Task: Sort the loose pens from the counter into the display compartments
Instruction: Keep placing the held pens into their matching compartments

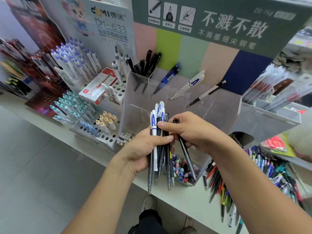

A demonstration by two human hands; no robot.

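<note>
A stationery shop: branded pen display stands (111, 24), clear acrylic compartments (211, 105) and racks of pens (74, 65) crowd the surface (182, 198).

Held pens (159, 142) black, grey, white with blue lettering.

Up and left of the grip, a red and white box (98, 86) lies on a white rack with holes (118, 92), under a pale sign with a cartoon animal (108, 22). Just left of the grip sits a cluster of small erasers (125, 137). Far above hangs a green board with white lettering (228, 26), and straight below shows a grey shoe (148, 203) on the floor (42, 174).
</note>
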